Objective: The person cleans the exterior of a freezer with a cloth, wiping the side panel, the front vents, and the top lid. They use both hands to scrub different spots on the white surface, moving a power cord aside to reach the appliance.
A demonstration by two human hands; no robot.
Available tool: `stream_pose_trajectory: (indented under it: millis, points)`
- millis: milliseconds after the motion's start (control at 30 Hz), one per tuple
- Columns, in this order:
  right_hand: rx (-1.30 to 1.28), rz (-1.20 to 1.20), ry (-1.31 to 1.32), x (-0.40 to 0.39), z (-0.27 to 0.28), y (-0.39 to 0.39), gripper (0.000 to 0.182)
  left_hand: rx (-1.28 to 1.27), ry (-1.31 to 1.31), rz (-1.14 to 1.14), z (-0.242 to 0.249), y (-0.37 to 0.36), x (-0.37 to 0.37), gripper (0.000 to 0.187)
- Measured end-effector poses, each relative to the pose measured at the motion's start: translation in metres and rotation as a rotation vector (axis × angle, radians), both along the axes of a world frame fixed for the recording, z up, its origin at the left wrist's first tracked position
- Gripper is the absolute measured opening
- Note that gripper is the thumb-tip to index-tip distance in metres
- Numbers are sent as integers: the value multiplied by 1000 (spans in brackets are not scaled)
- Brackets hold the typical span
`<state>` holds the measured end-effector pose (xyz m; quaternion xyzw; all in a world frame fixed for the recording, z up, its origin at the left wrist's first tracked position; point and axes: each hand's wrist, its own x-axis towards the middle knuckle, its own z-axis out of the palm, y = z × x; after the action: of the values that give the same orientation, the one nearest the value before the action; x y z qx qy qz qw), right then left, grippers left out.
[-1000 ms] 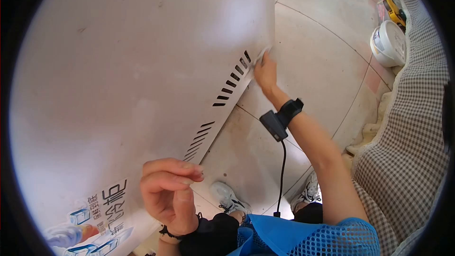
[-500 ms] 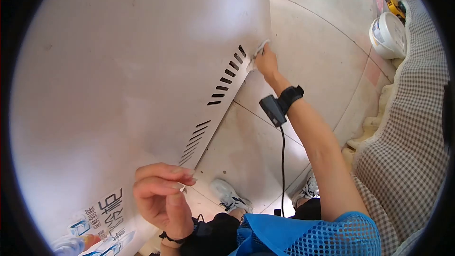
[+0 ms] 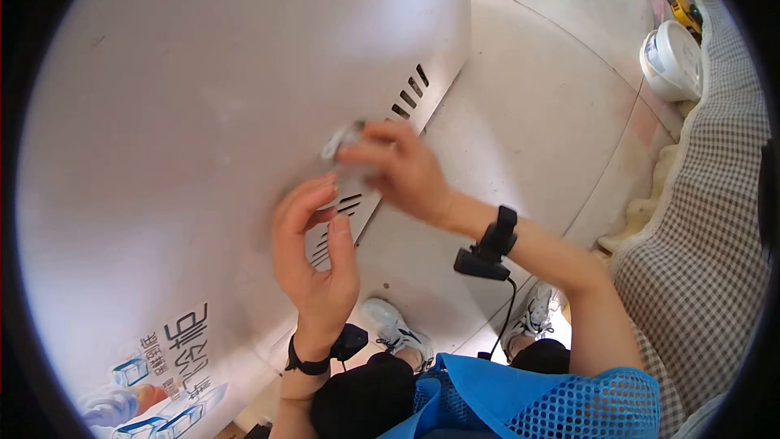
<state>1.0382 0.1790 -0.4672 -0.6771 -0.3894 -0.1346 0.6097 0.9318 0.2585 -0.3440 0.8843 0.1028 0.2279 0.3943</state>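
My right hand point(image 3: 402, 167) is in front of the white freezer cabinet panel point(image 3: 203, 154), its fingers closed on a small folded white cloth point(image 3: 334, 145). Motion blurs the fingers and the cloth, which overlaps the panel left of the dark vent slots point(image 3: 409, 99). Just below and to the left, my left hand point(image 3: 313, 248) is raised with palm turned inward. Its thumb and fingers curve apart in a C shape, with nothing visible between them. Narrower vent slots point(image 3: 320, 254) show behind it.
Pale floor tiles point(image 3: 536, 106) run along the cabinet's lower edge. A lidded white bucket point(image 3: 673, 61) and a yellow tool point(image 3: 681, 6) stand at the upper right, beside a checked cloth cover point(image 3: 691, 219). Black wrist straps carry small devices, one trailing a cable point(image 3: 505, 317).
My right hand has come back from the panel's lower far edge toward my left hand, bringing the white cloth. My left hand has risen and moved right, its thumb and fingers now wider apart.
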Motion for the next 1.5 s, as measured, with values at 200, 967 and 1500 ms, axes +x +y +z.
stream_pose_trajectory:
  millis: [200, 967, 1500]
  points:
    - [134, -399, 377, 39, 1, 2, 42, 84, 19, -13, 12, 6, -10, 26]
    - [206, -194, 1012, -101, -44, 31, 29, -74, 10, -347, -65, 4, 15, 21]
    - [471, -294, 1308, -97, 7, -54, 35, -112, 188, -324, -83, -4, -23, 30]
